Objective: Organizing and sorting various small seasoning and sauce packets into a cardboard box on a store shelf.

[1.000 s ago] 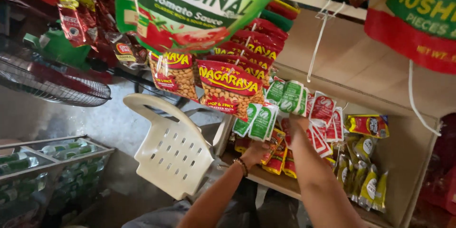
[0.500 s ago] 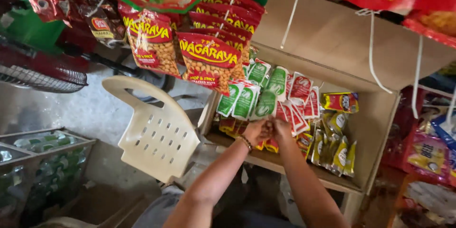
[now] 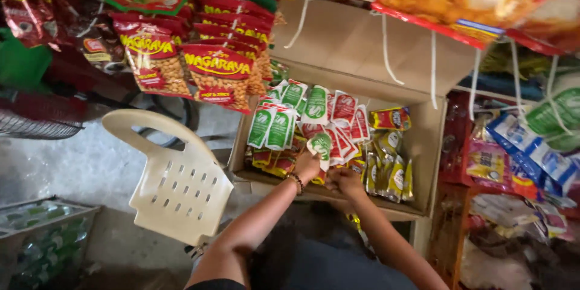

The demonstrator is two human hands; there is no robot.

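Here the left hand (image 3: 307,167) pinches a green sachet (image 3: 321,143) (just above)

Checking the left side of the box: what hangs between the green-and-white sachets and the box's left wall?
Head view: nothing hangs there. The green-and-white sachets are the leftmost strip, with only a bare bit of the cardboard box wall beside them.

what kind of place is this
Most likely a small neighbourhood shop stall. Strips of nut packets hang overhead, a cardboard box holds small condiment sachets, and a crate of green bottles sits on the floor. The left hand lifts one green sachet.
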